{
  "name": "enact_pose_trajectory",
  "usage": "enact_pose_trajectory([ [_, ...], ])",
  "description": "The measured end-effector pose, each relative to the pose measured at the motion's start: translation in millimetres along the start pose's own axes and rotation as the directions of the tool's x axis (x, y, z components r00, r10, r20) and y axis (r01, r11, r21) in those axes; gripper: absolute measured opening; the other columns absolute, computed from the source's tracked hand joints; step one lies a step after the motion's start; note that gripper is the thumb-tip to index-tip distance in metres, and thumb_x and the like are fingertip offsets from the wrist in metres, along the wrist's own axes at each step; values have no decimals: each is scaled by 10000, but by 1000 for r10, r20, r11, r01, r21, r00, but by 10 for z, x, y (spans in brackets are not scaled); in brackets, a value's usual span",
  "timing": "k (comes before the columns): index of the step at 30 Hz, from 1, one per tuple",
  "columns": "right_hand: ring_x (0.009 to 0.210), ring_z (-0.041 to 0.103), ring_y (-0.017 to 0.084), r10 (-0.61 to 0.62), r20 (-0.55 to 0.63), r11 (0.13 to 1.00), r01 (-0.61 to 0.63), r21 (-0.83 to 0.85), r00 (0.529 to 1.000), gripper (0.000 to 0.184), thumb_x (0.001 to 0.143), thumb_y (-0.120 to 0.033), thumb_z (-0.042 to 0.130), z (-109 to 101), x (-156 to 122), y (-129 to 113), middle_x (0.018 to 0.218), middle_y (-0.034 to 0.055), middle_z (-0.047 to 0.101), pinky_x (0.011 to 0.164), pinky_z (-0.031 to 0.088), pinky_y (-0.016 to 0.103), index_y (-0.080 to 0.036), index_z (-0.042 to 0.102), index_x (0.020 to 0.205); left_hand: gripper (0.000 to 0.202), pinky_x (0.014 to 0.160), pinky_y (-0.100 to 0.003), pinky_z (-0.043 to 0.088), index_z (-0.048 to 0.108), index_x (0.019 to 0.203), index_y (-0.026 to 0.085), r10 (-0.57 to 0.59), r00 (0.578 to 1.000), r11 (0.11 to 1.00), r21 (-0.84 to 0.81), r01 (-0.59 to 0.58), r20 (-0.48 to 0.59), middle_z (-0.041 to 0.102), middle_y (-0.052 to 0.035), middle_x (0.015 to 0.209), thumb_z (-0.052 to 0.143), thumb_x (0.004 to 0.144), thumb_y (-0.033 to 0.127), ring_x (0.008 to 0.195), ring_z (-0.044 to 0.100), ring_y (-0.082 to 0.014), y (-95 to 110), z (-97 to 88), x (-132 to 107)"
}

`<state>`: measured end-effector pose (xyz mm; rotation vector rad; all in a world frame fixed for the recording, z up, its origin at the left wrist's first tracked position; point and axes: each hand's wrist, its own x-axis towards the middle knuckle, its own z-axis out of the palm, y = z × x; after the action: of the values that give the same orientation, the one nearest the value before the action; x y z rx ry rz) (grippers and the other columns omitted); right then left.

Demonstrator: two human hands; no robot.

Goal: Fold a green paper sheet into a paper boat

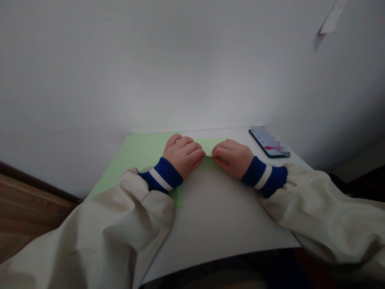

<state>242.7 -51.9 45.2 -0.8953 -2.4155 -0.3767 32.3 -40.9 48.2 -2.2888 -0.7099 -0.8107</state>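
- Paper sheet point(144, 154), pale green, lies on the white tabletop point(216, 216) against the wall, running from the back edge to under the person's left forearm; its right edge sits between the hands, seemingly lifted or folded there, hard to tell
- Left hand point(184, 155): on the paper, fingers curled toward the middle, grip closed or pressing down, can't tell whether actually pinching
- Right hand point(233, 158): just right of the left hand, fingertips point(215, 152) at the paper's edge, grip curled inward, can't tell if it holds the paper
- Hands nearly touching at the knuckles and fingertips, the paper between them
- Cuffs: blue with white stripe, left cuff point(161, 175) and right cuff point(264, 177); cream sleeves, left sleeve point(90, 228) and right sleeve point(325, 212), puffed over the tabletop
- Smartphone point(269, 143) lies face up at back right of the tabletop, near the right hand, not touching; screen pixelated, unreadable
- White wall point(180, 68) behind, strip of white tape point(331, 18) at upper right
- Wooden surface point(27, 212) lower left, beyond the tabletop edge
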Motion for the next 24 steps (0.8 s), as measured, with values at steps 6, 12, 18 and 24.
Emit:
enact_pose_trajectory([
  [6,806,517,159,-25,45,1000,26,-14,999,218,869,-231,416,2,-11,28,855,45,651,687,374,278,-191,619,800,136,764,-384,335,576,692,225,16,998,998,60,-20,68,652,8,767,508,809,236,790,531,-178,15,0,8],
  [12,799,517,161,-79,70,997,80,-5,994,197,841,-190,420,-1,-20,74,841,54,650,697,380,277,-178,610,789,85,759,-388,347,556,687,216,29,995,997,72,-37,100,640,0,745,530,768,223,781,531,-187,7,25,-10],
  [18,797,510,179,-44,118,996,53,-74,992,149,773,-166,456,-8,-16,94,790,68,634,689,365,292,-162,604,788,69,756,-384,355,546,685,209,44,996,994,94,-51,77,635,3,727,539,753,223,763,535,-187,-7,48,-26],
  [24,790,510,168,2,78,996,6,-94,997,167,810,-174,435,7,6,13,844,58,635,667,353,284,-174,597,849,115,730,-366,360,542,662,209,57,997,995,76,-61,57,625,3,701,516,773,224,714,524,-175,-2,32,-3],
])
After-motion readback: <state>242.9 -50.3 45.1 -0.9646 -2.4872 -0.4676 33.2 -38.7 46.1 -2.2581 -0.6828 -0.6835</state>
